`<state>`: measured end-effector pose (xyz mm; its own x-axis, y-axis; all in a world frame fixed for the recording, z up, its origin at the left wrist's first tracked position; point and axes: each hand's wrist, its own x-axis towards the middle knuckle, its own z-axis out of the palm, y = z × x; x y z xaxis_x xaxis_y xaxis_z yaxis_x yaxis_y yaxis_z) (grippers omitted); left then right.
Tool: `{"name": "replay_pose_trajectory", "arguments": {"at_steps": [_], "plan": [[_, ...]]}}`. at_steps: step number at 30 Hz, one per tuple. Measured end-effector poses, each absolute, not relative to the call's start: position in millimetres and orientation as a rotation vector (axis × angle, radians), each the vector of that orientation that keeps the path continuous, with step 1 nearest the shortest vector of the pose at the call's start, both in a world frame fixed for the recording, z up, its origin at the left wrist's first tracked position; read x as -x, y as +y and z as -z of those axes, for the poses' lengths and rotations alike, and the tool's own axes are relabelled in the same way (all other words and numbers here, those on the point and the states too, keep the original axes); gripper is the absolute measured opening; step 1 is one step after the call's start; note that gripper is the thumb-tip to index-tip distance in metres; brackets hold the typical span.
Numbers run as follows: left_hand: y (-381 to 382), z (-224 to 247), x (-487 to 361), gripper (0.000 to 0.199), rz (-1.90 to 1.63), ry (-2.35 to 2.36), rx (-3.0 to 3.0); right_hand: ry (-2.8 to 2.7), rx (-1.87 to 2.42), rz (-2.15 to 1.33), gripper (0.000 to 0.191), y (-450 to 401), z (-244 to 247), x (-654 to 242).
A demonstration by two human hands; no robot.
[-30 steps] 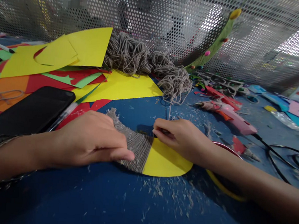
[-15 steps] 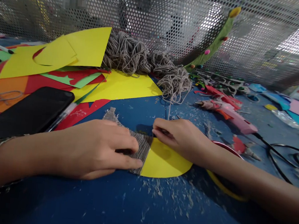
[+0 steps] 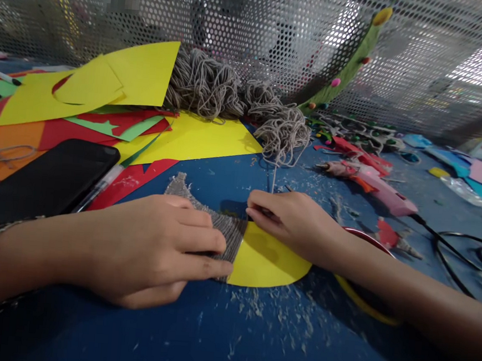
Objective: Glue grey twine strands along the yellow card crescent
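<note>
A yellow paper cutout (image 3: 272, 258) with a rounded right end lies on the blue table. Its left part is covered in rows of grey yarn (image 3: 234, 235) and tapers to a narrow tip at the upper left. My left hand (image 3: 173, 247) rests over the yarn-covered part, the index finger stretched along the edge of the rows and the other fingers curled. At the cutout's upper edge, my right hand (image 3: 292, 215) is closed in a pinch on a yarn strand (image 3: 273, 177) that runs down from the pile. A thin dark tip shows beside its knuckles; its kind is hidden.
Tangled yarn (image 3: 284, 131) lies behind, against a perforated metal panel (image 3: 253, 31). A pink glue gun (image 3: 384, 194) with a black cord is at right. Left are a black phone (image 3: 49, 179), a pen (image 3: 101, 186) and coloured paper sheets (image 3: 136, 77). Grey fluff litters the table.
My left hand has shifted slightly, its index fingertip a little to the right and its lower fingers more visible. The right hand keeps its pinch in nearly the same place.
</note>
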<state>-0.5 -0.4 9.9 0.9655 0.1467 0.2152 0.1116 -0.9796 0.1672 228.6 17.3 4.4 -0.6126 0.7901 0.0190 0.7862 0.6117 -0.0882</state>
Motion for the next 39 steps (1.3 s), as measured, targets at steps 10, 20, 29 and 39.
{"name": "replay_pose_trajectory", "arguments": {"at_steps": [10, 20, 29, 39], "plan": [[0.5, -13.0, 1.3, 0.039, -0.221, 0.181, -2.991, -2.778, 1.357, -0.092, 0.023, 16.8, -3.9, -228.8], [-0.6, -10.2, 3.1, 0.038, -0.257, 0.142, -2.978, -2.776, 1.377, -0.096, 0.022, 16.7, -2.7, -228.9], [1.1, -30.3, 5.3, 0.042, -0.114, 0.338, -2.723, -2.767, 1.399, -0.124, 0.021, 17.2, -5.4, -229.5], [13.3, -51.5, 19.1, 0.013, -0.513, 0.737, -2.524, -2.706, 1.173, -0.278, 0.014, 20.7, -4.6, -239.7]]}}
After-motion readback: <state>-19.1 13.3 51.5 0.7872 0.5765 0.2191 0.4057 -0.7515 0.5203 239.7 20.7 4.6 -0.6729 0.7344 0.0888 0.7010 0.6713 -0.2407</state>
